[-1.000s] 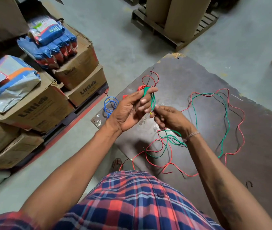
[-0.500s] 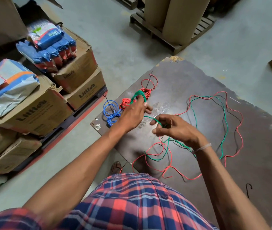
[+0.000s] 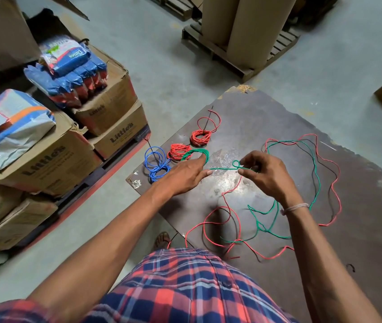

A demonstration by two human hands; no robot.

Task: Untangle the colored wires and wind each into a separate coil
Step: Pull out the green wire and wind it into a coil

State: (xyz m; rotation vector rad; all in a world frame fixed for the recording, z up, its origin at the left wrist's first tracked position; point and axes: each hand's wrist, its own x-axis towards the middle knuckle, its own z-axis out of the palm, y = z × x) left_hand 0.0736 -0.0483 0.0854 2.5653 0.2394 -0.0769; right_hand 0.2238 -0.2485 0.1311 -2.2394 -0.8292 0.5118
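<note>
I see a grey concrete floor (image 3: 157, 66) beyond my hands, stacked cardboard boxes (image 3: 106, 106) far to their left, and cardboard rolls (image 3: 248, 31) on a pallet (image 3: 220, 52) ahead.

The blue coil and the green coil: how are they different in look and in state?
The blue coil lies free on the dark board, and no hand touches it; the green coil sits at the fingers of the left hand. The blue coil's loops are loose and spread; the green coil's are tighter. A green strand runs from near the green coil to the right hand. Both are wound rings.
</note>
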